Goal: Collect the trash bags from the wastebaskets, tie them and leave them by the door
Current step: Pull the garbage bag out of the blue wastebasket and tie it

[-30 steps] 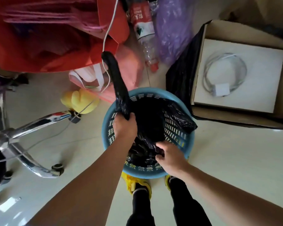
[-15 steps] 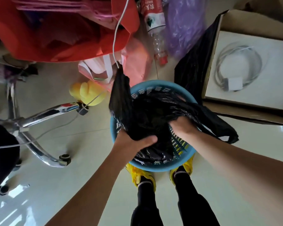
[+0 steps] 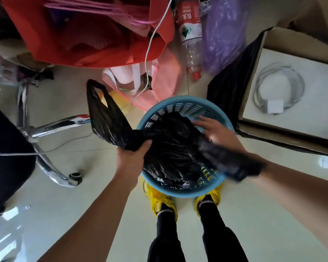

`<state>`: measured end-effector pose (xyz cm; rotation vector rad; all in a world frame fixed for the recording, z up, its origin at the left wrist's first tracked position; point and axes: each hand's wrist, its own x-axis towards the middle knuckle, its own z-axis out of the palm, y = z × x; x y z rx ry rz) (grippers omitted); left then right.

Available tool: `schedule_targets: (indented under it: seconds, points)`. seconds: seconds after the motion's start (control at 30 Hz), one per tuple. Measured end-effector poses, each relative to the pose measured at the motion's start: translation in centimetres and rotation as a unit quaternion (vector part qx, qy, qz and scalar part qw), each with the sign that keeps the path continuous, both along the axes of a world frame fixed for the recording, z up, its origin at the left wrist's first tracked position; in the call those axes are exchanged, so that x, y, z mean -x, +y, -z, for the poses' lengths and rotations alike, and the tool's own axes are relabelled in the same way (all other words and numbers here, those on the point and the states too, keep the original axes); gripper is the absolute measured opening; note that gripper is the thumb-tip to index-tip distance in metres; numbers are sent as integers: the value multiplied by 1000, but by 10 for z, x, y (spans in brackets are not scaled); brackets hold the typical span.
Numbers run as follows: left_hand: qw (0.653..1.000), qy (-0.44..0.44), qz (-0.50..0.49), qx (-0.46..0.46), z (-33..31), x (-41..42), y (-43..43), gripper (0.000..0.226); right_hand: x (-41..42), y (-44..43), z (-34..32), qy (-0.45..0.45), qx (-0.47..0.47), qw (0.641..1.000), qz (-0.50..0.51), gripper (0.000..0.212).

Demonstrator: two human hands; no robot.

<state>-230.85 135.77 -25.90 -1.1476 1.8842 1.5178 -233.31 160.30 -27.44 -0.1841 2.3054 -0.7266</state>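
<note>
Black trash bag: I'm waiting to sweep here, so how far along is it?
Done: the black trash bag has its rim off the blue wastebasket, handles free. In hand: the left hand grips one handle's base; the right hand reaches over the bag, fingers spread. Left: lifting it out, tying it, taking it away.

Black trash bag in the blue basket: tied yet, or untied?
Untied. One handle loop stands free beyond the left hand gripping the bag; the other end drapes loose over the right forearm. No knot visible.
</note>
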Motion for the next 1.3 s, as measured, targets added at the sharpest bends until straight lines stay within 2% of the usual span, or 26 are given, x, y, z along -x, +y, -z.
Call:
schedule_targets:
  seconds: [0.07,0.17,0.23,0.3,0.37,0.43,0.53,0.63,0.7,0.73,0.8,0.83,0.87,0.93,1.0,1.07,1.13,1.17,1.2,1.23,1.3]
  points:
    - [999,-7,14,-50,1,4,1,15,-16,-5,-12,80,62,994,44,24]
    - [994,-23,28,-105,1,16,1,18,-22,-21,-22,17,134,981,140,23]
    - [991,-31,36,-124,-3,27,0,23,-16,-24,-25,-39,153,975,158,45]
    - [988,-33,57,-139,-8,36,-1,22,-16,-23,-24,-46,153,979,124,78]
    - [986,-22,76,-147,-12,42,-3,13,-19,-21,-27,-11,99,993,65,84]
    - [986,-11,72,-150,-15,43,-5,11,-18,-15,-30,65,56,996,2,67]
    - [986,-15,36,-162,-16,40,-10,15,-16,-4,-38,101,69,992,-27,20]
    - [989,-10,-39,-145,-14,34,-6,17,-15,1,-47,195,20,975,-109,14]
    - [986,-6,-94,-139,-15,33,0,13,-15,-1,-52,203,47,970,-127,7]
    - [982,-6,-122,-144,-17,35,4,12,-18,-5,-54,175,86,976,-97,5]
    - [977,-8,-159,-144,-19,37,6,15,-22,-16,-57,69,168,980,84,20]
    - [978,-15,-159,-132,-19,39,4,16,-23,-21,-55,20,199,958,207,28]
    - [977,-23,-167,-129,-20,40,2,17,-23,-25,-52,-18,219,919,327,33]
    - [972,-40,-185,-142,-18,40,-1,30,-17,-28,-44,-86,227,829,504,19]
    - [978,-58,-158,-127,-20,39,-2,48,-8,-26,-38,-171,218,736,618,5]
    - [980,-28,-68,-183,-22,38,-4,50,-3,-21,-33,-236,204,680,664,6]
    - [971,-1,101,-217,-25,33,-7,56,-1,-17,-28,-293,192,650,675,16]
    - [964,3,172,-203,-27,30,-9,63,-1,-15,-27,-315,194,639,674,20]
    - [963,6,216,-159,-27,28,-9,64,0,-14,-27,-331,200,631,672,22]
    - [966,13,241,-93,-26,27,-8,57,-1,-12,-27,-341,209,626,670,25]
    - [972,44,229,16,-28,27,-6,33,-2,-6,-28,-345,223,631,658,32]
